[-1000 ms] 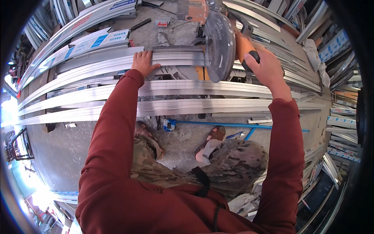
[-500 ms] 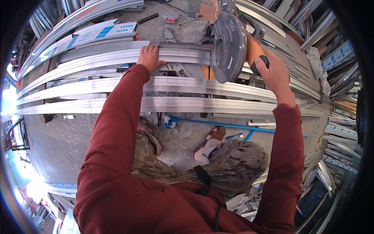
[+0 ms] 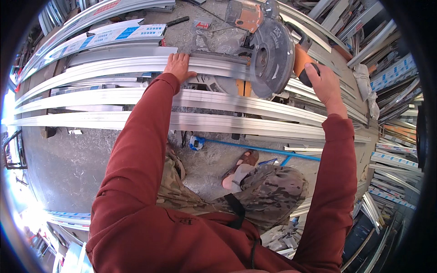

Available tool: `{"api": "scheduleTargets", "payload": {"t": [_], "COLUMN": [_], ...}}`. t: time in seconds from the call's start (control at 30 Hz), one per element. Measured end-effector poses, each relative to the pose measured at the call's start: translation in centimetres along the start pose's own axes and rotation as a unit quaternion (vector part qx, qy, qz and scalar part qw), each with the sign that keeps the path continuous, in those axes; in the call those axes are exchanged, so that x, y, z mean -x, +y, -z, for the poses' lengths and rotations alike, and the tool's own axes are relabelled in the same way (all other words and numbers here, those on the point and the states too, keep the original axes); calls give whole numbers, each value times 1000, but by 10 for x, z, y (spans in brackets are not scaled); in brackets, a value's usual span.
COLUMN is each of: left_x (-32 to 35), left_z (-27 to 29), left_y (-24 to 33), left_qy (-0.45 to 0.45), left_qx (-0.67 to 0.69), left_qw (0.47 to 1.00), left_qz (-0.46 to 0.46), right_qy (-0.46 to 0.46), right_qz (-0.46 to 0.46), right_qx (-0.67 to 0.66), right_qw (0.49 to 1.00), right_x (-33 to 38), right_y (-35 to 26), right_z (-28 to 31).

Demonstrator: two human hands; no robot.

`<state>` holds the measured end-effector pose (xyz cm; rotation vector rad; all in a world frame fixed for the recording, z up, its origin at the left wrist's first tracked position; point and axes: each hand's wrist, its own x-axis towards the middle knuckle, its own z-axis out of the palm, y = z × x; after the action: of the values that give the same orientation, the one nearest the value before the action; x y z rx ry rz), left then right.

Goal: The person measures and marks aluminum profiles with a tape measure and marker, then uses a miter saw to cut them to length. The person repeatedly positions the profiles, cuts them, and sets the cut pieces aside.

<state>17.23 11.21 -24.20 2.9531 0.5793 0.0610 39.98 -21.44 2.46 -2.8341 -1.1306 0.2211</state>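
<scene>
Metal strip (image 3: 136,66) is the long silvery one lying left to right across the saw's base, farthest from the person out of the three long strips in front of them. Only one view to go on, the head camera looking straight down, so here goes

Left hand (image 3: 178,66) is flat on top of that strip, fingers spread and pressing down just left of the blade, so the grip there is open, more a pin than a hold. Right hand (image 3: 321,82) is wrapped tight around the orange handle (image 3: 300,59) of the chop saw (image 3: 268,57), grip fully closed on it. The round blade guard sits tipped over the strip, low, right about where the strip crosses the base. Can't tell if the blade is actually touching metal yet, the guard hides the contact point

Two more long strips (image 3: 218,102) lie nearer the person, parallel to the first and apart from it. Printed flat boxes (image 3: 118,34) sit beyond, and a blue hose (image 3: 255,149) runs along the concrete floor (image 3: 68,164) by the person's sandaled foot (image 3: 243,161)

My read: this is the cut itself, strip clamped by hand, saw head coming down. Next move would want steady downward pressure from the right hand, the left hand staying put and well clear of the blade, and the strip kept snug so it doesn't kick or twist
</scene>
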Motion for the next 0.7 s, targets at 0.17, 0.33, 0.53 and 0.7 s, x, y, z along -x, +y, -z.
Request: {"api": "scheduleTargets", "payload": {"t": [0.17,0.33,0.53,0.7], "left_x": [1,1,-1,-2], "left_z": [-2,1,-5,-6], "left_y": [-1,1,-4,-2], "left_qy": [10,11,12,1], "left_qx": [-2,6,-8,-3], "left_qw": [1000,1000,1000,1000], "left_qz": [-3,-1,4,7], "right_qy": [78,49,63,54], "right_qz": [40,15,20,17], "right_qx": [-18,-3,-9,-6], "right_qw": [996,999,998,998], "right_x": [15,11,13,19], "right_y": [-6,3,-2,-5], "right_z": [-11,-17,-15,-17]}}
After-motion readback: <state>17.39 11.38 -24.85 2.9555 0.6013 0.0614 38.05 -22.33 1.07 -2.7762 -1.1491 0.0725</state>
